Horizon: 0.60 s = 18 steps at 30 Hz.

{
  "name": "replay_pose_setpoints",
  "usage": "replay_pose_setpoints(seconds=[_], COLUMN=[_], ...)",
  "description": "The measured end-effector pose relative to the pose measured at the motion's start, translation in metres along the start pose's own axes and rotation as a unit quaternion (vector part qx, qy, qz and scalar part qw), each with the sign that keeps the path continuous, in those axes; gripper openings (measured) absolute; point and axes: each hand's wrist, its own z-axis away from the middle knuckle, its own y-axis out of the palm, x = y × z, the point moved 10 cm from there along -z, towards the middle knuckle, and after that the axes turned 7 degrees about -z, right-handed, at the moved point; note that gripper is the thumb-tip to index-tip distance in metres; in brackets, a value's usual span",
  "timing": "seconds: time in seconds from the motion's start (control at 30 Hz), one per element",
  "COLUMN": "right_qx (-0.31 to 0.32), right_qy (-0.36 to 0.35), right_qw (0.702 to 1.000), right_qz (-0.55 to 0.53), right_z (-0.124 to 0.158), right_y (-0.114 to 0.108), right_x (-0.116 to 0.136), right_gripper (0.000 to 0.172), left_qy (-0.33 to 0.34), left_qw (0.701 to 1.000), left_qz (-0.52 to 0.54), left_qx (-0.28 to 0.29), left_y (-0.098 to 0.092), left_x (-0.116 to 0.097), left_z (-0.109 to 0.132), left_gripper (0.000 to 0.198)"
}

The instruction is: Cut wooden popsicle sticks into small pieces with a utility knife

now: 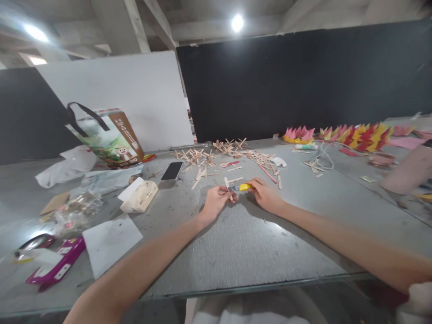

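My left hand (216, 200) is closed on a wooden craft stick (227, 182), which stands up out of the fingers near the middle of the table. In my right hand (263, 193) is a yellow utility knife (245, 186), gripped by its handle. Its grey blade end points left and meets the stick by my left fingertips; whether it cuts in cannot be made out. Just beyond, another craft stick (235, 180) lies flat. Farther back are loose craft sticks (259, 157) and a heap of sticks joined into crosses (197, 157).
On the left are a phone (172, 171), an open small box (139, 196), white paper (112, 243), a purple packet (59, 263) and a printed carrier bag (114, 137). Folded paper flowers (357, 136), a glue tube (306, 146) and a white cable (326, 155) lie to the right.
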Motion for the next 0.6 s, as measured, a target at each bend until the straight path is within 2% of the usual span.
replay_pose_setpoints(seconds=[0.33,0.6], right_qx=[-0.042,-0.012], right_qy=[0.021,-0.004], right_qw=[0.999,0.999], right_qz=[-0.013,-0.032], right_z=[-0.001,-0.001], right_y=[-0.007,-0.003], right_x=[-0.015,-0.002], right_gripper=[0.023,0.022], left_qy=[-0.003,0.000], left_qw=[1.000,1.000], left_qz=[0.018,-0.002], left_qx=[-0.005,-0.001], left_y=[0.000,0.001], left_x=[-0.001,-0.002], left_z=[0.003,0.002], left_gripper=[0.039,0.027])
